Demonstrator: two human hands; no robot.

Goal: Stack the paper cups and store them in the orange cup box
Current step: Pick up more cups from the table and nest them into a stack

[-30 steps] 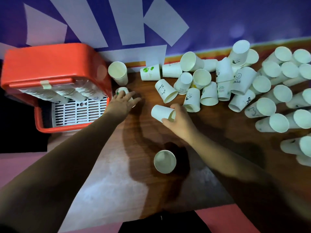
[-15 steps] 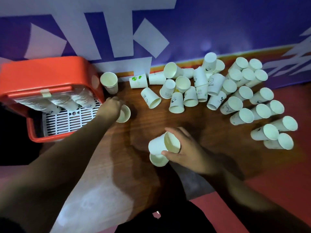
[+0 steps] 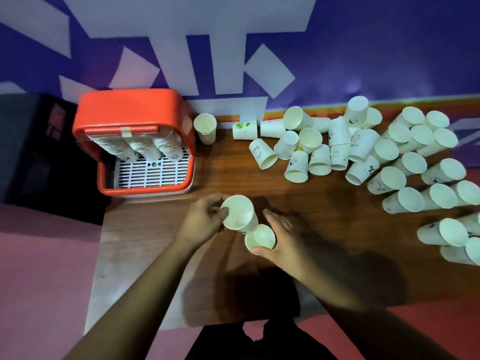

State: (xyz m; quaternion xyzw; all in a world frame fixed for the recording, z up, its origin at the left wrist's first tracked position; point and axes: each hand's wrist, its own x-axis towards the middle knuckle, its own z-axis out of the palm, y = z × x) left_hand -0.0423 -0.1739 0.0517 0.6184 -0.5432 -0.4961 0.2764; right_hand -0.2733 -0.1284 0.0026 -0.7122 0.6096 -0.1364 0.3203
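Note:
My left hand (image 3: 205, 219) grips a white paper cup (image 3: 237, 213), open mouth toward me, above the wooden table (image 3: 298, 201). Just below and right of it, my right hand (image 3: 283, 236) holds a second paper cup (image 3: 260, 238); the upper cup's base touches or sits just over this cup's rim. The orange cup box (image 3: 135, 110) stands at the table's far left corner, with three stacks of cups (image 3: 145, 146) lying inside over a white grille. A big pile of loose paper cups (image 3: 363, 152) covers the table's far right.
A single upright cup (image 3: 205, 128) stands beside the orange box's right wall. A purple and white wall (image 3: 363, 48) runs behind the table. Bare wood lies between the box and the pile. The table's near edge is close to my body, pink floor around it.
My left hand carried its cup from beside the box to the table's middle. My right hand's cups came together, and both hands now meet with their cups touching.

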